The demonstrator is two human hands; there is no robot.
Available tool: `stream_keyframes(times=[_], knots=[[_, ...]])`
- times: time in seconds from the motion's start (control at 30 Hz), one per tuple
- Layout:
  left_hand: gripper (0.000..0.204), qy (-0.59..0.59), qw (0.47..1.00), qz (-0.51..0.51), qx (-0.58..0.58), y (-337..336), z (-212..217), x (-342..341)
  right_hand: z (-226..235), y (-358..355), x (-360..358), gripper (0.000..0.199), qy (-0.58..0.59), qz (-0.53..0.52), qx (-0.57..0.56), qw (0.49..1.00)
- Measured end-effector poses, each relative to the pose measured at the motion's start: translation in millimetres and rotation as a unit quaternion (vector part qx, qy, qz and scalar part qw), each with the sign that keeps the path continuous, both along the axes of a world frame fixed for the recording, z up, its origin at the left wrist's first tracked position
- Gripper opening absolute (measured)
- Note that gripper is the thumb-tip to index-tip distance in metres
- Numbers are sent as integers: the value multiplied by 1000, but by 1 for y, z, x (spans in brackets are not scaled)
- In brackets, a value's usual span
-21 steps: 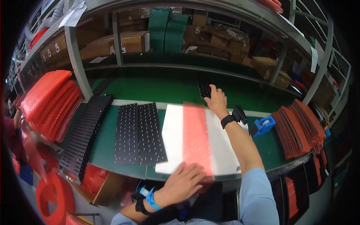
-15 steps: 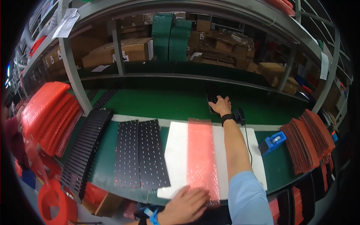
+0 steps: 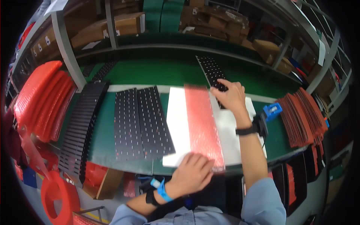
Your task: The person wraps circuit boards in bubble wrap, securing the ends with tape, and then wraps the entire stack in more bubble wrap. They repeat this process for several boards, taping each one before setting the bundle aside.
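Note:
On the white board (image 3: 176, 112) lies a flat pink bubble-wrap bag (image 3: 202, 116). My left hand (image 3: 192, 173) is at the bag's near end, its fingers curled over the edge. My right hand (image 3: 233, 96) grips a long black panel with rows of white dots (image 3: 210, 69), thumb on one side and fingers on the other. This panel slants from the green belt over the board's far edge, right of the bag. Two wider black dotted panels (image 3: 127, 123) lie side by side left of the board.
Slatted black pieces (image 3: 80, 127) form a stack further left, beside piled red bubble-wrap bags (image 3: 39, 101). A blue tape dispenser (image 3: 272, 111) and filled red bags (image 3: 302, 118) stand right. More dotted strips (image 3: 105, 70) lie on the green belt (image 3: 157, 73). A red roll (image 3: 60, 198) hangs lower left.
My right hand has drawn the dotted black panel from the belt toward me, over the board. My left hand stays at the bag's near end, its fingers more curled. The view has tilted down.

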State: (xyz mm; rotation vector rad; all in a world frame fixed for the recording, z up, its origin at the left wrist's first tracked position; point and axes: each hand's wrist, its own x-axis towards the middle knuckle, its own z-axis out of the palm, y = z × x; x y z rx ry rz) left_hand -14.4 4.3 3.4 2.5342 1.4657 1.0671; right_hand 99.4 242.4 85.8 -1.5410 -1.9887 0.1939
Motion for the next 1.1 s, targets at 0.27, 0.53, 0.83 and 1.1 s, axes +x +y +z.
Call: stream_keyframes(times=[0.27,0.53,0.83,1.1], knots=[[44,14,1000,14,3,-28,9,-2,-58,-149,2,51,-8,-40,18,999],[37,-114,993,7,8,-42,-8,-3,-55,-163,-22,53,-18,-59,1,998],[29,-95,994,39,41,-44,-11,-8,-66,-160,-25,56,-35,-69,-23,997],[31,-136,987,75,48,-10,2,-9,-61,-117,-22,53,-97,-43,56,993]])
